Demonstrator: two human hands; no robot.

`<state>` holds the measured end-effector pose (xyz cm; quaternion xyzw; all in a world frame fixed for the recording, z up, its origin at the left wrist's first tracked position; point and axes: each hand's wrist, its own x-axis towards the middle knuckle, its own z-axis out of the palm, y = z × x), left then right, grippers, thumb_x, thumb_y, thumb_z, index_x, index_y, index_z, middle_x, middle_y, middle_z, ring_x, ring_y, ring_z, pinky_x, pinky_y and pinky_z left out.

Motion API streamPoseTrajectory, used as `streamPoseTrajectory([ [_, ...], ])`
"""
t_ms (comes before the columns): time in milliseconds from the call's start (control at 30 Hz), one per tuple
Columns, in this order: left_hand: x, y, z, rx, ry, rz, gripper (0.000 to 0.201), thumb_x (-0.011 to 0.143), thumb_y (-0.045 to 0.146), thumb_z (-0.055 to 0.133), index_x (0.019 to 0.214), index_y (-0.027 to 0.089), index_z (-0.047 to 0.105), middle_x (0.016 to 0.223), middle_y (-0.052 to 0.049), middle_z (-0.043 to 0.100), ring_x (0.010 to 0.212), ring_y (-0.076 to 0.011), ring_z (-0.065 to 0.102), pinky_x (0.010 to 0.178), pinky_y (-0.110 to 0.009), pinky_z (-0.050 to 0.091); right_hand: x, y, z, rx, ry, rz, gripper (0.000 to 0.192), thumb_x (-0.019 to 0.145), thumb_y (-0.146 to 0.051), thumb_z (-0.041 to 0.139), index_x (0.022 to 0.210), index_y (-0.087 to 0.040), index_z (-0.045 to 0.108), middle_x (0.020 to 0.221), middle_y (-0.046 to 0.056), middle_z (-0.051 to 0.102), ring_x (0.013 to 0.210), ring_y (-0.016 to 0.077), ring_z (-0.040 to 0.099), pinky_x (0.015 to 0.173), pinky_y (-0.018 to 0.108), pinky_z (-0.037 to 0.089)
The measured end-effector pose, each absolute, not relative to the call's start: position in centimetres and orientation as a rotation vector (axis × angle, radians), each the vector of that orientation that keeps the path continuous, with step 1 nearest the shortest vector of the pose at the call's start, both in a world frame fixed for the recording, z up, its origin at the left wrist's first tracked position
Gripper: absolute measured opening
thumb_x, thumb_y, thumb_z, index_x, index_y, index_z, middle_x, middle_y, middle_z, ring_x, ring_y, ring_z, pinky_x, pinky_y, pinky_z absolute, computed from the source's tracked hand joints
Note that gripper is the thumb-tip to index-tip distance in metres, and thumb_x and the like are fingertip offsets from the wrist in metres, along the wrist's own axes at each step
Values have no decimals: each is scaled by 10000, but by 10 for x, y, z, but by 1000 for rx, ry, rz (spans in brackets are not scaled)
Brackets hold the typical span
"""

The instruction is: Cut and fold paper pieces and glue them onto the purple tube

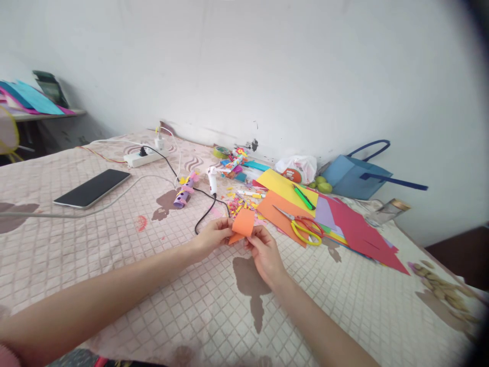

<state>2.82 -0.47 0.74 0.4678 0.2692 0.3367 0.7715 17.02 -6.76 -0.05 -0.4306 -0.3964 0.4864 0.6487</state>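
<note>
An orange paper piece (243, 223) is pinched between both hands, left hand (211, 237) and right hand (266, 253), just above the quilted bed (114, 234), near the scissors (305, 229) and coloured sheets (355, 229).

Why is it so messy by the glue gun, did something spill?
Yes, it looks messy there: tiny colored paper scraps lie scattered loose on the bedspread beside the glue gun. They look like cut-off bits. Both hands, left hand and right hand, hold an orange paper piece.
</note>
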Motion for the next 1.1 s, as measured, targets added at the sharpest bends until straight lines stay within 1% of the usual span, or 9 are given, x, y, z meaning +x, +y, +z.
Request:
streamPoseTrajectory([
  [167, 29, -3, 9, 984, 601, 735, 116, 683, 241, 580, 708, 132, 547, 620, -6, 566, 583, -114, 543, 546, -227, 410, 173, -71, 3, -1159, -1264, 776, 83, 755, -158, 539, 764, -222, 591, 705, -9, 574, 640, 147, 528, 607, 280, 404],
  [267, 28, -5, 12, 1020, 680, 725, 216, 695, 329, 629, 767, 138, 559, 616, 15, 559, 541, -92, 518, 513, -206, 392, 173, -74, 5, -1210, -1409, 583, 131, 750, -132, 537, 799, -231, 607, 779, 8, 598, 730, 170, 540, 664, 297, 416],
  [400, 24, -7, 15, 1095, 732, 577, 325, 632, 387, 720, 784, 133, 587, 622, 14, 595, 507, -75, 512, 470, -179, 339, 173, -75, 7, -1193, -1536, 451, 158, 767, -125, 506, 801, -225, 623, 811, 22, 599, 793, 176, 544, 709, 304, 424],
  [500, 21, -6, 14, 1126, 697, 565, 313, 617, 388, 736, 730, 133, 593, 602, 14, 610, 501, -76, 517, 471, -179, 332, 172, -75, 8, -1187, -1521, 528, 127, 799, -159, 493, 849, -211, 597, 827, 26, 587, 783, 165, 553, 700, 295, 441],
  [600, 21, -4, 14, 1197, 659, 624, 295, 619, 374, 738, 719, 126, 615, 654, -7, 645, 575, -96, 559, 534, -190, 374, 173, -75, 9, -1178, -1384, 742, 109, 852, -254, 463, 906, -211, 547, 826, 18, 573, 695, 144, 558, 619, 272, 465],
  [700, 21, -3, 14, 1283, 653, 637, 280, 623, 364, 735, 728, 124, 638, 691, -17, 662, 626, -114, 580, 591, -206, 399, 175, -75, 10, -1207, -1378, 849, 195, 880, -335, 434, 799, -197, 546, 695, -6, 545, 602, 127, 538, 561, 249, 454],
  [767, 22, -3, 13, 1327, 663, 637, 273, 627, 362, 730, 727, 123, 645, 697, -16, 660, 638, -117, 580, 609, -213, 404, 176, -74, 10, -1219, -1398, 900, 223, 866, -361, 465, 741, -191, 538, 630, -22, 520, 566, 120, 529, 538, 239, 447],
  [900, 22, -1, 8, 1377, 685, 642, 288, 637, 379, 715, 719, 114, 640, 680, -14, 638, 629, -111, 555, 601, -212, 389, 178, -74, 9, -1247, -1401, 941, 203, 828, -356, 538, 723, -182, 534, 603, -31, 523, 531, 107, 525, 508, 223, 438],
  [1100, 21, -2, 11, 1357, 728, 638, 342, 668, 458, 653, 670, 120, 602, 576, 18, 557, 527, -89, 471, 514, -208, 317, 179, -74, 9, -1260, -1421, 916, 218, 835, -355, 536, 710, -177, 543, 564, -29, 544, 512, 101, 527, 518, 222, 433],
])
